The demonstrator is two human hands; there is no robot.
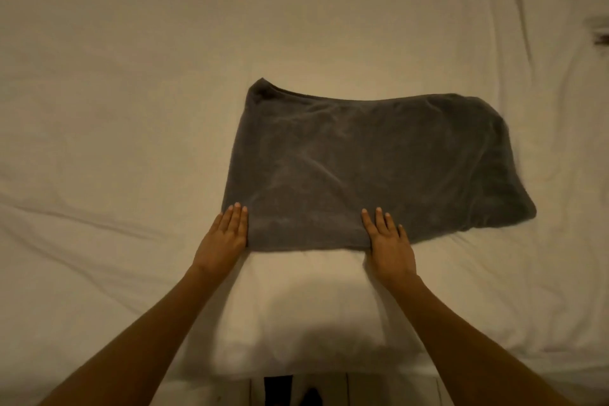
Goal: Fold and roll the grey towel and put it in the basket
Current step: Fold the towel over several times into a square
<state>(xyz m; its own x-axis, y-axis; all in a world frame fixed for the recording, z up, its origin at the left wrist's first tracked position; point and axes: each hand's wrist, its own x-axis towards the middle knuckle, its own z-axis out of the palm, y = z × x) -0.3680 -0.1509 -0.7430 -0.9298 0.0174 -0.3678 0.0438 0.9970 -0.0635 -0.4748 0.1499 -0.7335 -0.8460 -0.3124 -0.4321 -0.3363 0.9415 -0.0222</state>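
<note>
The grey towel (369, 168) lies folded into a rough rectangle, flat on the white bed sheet (131, 109) in the middle of the view. My left hand (225, 236) rests flat, fingers together, at the towel's near left corner, beside its edge. My right hand (389, 241) lies flat with fingers spread on the towel's near edge, right of the middle. Neither hand grips the cloth. No basket is in view.
The sheet is wrinkled, with long creases at the left and the far right. A dark blurred object (601, 36) shows at the right edge. The bed's near edge and a strip of floor (329, 389) run along the bottom.
</note>
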